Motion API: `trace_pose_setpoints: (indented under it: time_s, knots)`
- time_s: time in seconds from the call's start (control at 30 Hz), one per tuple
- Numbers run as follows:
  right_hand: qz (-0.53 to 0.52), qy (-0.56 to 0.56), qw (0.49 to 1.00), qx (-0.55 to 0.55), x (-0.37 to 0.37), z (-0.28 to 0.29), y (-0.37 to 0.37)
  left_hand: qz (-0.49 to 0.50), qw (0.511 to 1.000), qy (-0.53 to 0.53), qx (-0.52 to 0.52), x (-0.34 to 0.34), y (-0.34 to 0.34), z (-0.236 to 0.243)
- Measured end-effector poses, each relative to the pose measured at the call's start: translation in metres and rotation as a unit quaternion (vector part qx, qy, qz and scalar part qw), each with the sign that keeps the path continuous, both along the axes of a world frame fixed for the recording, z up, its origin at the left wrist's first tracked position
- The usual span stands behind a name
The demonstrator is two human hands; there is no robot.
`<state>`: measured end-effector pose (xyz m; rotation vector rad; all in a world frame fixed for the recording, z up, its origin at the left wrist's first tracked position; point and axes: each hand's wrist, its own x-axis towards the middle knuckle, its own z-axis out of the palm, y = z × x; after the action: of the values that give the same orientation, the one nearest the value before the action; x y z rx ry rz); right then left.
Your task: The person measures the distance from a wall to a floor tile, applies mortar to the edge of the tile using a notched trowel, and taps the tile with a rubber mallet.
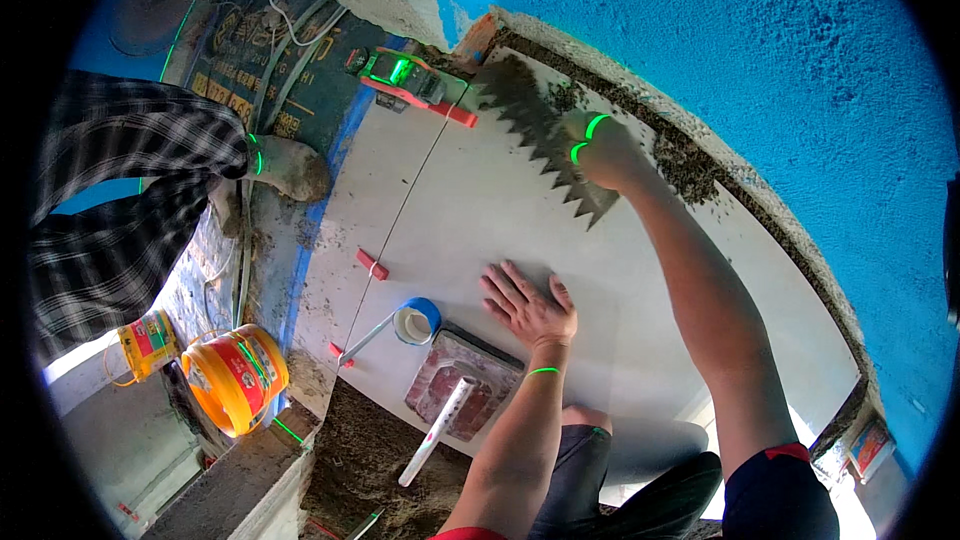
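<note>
My right hand (605, 150) grips a notched metal trowel (540, 145) at the far edge of a large pale tile (420, 200), with dark mortar (685, 165) along that edge and green laser light across my fingers. My left hand (530, 305) lies open on the tile with its fingers spread. Near it are a blue-rimmed tape roll (428, 315) and a stained square block (440, 360) with a white cylinder (435, 430) lying over it. Red levelling clips (370, 265) sit at the tile joint, and a green-lit laser level with red base (415, 80) stands at the back.
Another person's plaid-clad legs and dusty shoe (295, 170) are at left, beside cables. An orange bucket (220, 385) and smaller yellow tub (145, 345) are lower left, near a ledge. A curved blue wall (750, 60) borders the tile. Dark mortar (350, 440) lies below the tile.
</note>
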<state>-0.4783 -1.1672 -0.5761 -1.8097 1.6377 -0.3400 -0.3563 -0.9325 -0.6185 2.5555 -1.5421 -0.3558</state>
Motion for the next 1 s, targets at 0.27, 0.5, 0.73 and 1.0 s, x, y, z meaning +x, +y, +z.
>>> trace_pose_setpoints:
  time_s: [0.27,0.5,0.73,1.0]
  knots:
    - [-0.004,0.135,0.990,0.040,-0.037,0.046,0.043,0.007,1.000,-0.015,0.026,0.012,0.006,0.001]
    - [0.044,0.170,0.983,0.058,0.013,0.048,-0.044,0.004,1.000,-0.009,0.006,0.003,-0.001,0.001]
    - [0.004,0.243,0.970,0.016,-0.023,0.029,-0.034,-0.007,1.000,-0.013,0.004,0.000,-0.001,0.001]
    - [0.103,0.218,0.969,-0.048,-0.009,0.053,-0.032,-0.001,1.000,-0.021,-0.006,0.006,0.002,-0.001]
